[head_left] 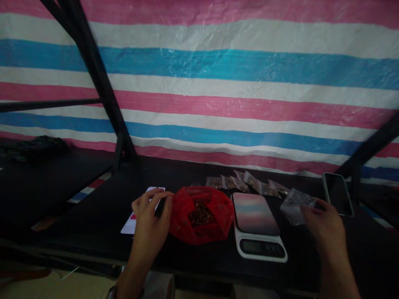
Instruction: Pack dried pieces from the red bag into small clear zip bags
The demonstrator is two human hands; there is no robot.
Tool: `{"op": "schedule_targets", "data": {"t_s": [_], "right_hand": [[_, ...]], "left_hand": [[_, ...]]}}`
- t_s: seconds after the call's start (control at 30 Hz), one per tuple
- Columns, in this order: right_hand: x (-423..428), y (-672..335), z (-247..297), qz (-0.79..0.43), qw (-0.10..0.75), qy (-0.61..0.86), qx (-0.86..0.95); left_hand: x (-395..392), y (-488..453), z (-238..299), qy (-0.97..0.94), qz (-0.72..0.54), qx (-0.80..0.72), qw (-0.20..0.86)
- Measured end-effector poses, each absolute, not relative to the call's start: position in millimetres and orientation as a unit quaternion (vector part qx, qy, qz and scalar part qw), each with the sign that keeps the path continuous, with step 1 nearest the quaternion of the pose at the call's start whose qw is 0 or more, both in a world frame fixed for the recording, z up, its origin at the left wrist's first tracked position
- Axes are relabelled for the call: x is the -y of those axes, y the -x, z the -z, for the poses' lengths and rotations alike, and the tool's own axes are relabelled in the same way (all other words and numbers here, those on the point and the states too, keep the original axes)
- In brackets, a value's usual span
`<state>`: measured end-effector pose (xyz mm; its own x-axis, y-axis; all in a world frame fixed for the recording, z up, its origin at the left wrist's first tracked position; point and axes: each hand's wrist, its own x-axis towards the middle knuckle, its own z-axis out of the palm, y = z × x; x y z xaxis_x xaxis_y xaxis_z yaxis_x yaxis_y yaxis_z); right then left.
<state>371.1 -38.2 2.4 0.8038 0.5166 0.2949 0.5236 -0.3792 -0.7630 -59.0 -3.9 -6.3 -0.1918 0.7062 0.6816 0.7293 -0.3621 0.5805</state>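
Note:
A red plastic bag [183,226] stands on the black table, its mouth spread wide around small brown pieces [201,214]. My left hand [152,216] is at the bag's left rim, thumb and index finger pinched together on its edge. To the right of the bag is a white kitchen scale [257,220] with a shiny plate and nothing on it; its display looks dark. Beyond the scale, my right hand [326,226] has its fingers closed on clear plastic bags [296,205], slightly blurred. How many bags it grips is hard to see.
Several small filled clear packets [252,182] lie in a row behind the scale. A phone [338,194] rests at the right by a dark post. White printed paper [129,224] lies under my left hand. Black metal bars [102,91] and a striped sheet [218,104] stand behind.

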Motion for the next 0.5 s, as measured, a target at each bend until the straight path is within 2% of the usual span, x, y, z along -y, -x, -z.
{"op": "schedule_targets", "data": {"t_s": [0.07,0.17,0.3,0.37,0.5], "right_hand": [[40.2,-367.9,-0.7,0.065,0.378,0.875,0.297],[37.7,-353.0,-3.2,0.119,0.304,0.880,0.343],[29.9,-353.4,2.2,0.021,0.188,0.898,0.397],[24.6,-360.3,4.0,0.014,0.179,0.903,0.391],[6.1,-362.3,-0.2,0.058,0.246,0.868,0.427]], "left_hand": [[3.1,64.4,4.5,0.635,0.530,0.561,0.029],[3.0,69.1,2.6,0.631,0.530,0.564,0.043],[3.5,69.1,2.4,0.629,0.522,0.573,0.055],[3.4,68.1,1.9,0.630,0.524,0.570,0.058],[3.6,65.6,-2.1,0.623,0.534,0.568,0.060]]}}
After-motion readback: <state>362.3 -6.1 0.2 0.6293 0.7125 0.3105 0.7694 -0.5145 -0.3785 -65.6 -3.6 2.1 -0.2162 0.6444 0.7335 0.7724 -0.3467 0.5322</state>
